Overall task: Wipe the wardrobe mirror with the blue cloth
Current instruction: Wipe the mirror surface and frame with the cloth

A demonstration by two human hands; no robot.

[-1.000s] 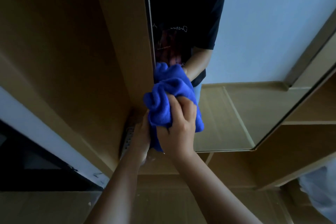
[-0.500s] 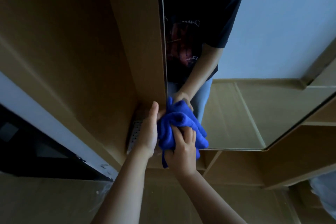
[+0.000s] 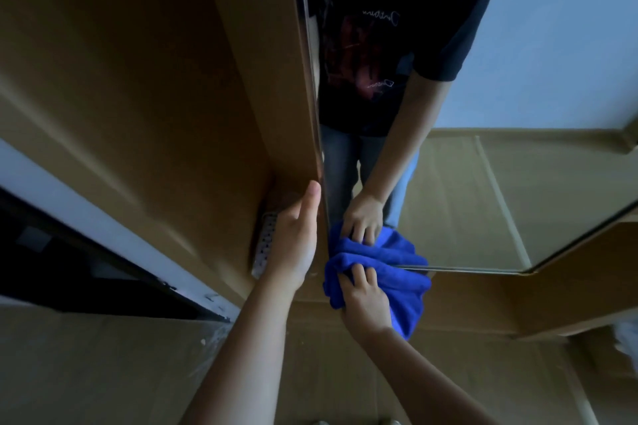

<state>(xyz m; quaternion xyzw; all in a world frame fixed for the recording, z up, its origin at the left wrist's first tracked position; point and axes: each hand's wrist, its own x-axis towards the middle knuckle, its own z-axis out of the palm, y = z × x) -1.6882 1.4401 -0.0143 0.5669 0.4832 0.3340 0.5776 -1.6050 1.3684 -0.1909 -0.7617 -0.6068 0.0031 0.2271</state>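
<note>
The wardrobe mirror (image 3: 500, 183) fills the upper right and reflects a person in a dark shirt and jeans. A bunched blue cloth (image 3: 383, 278) is pressed against the mirror's bottom left corner, partly over its lower edge. My right hand (image 3: 366, 304) grips the cloth from below, fingers dug into the folds. My left hand (image 3: 293, 238) lies flat with fingers straight along the mirror's left edge, on the wooden door panel (image 3: 262, 86). The cloth and right hand are doubled in the reflection.
A brown wooden wardrobe side (image 3: 103, 79) rises on the left. A small perforated metal plate (image 3: 264, 245) sits beside my left hand. Wooden floor (image 3: 103, 373) lies below. Wooden shelves (image 3: 569, 286) stand at the right under the mirror.
The cloth and my right hand have slid down the mirror's left side to its bottom corner. My left hand let go of the cloth and flattened against the door edge.
</note>
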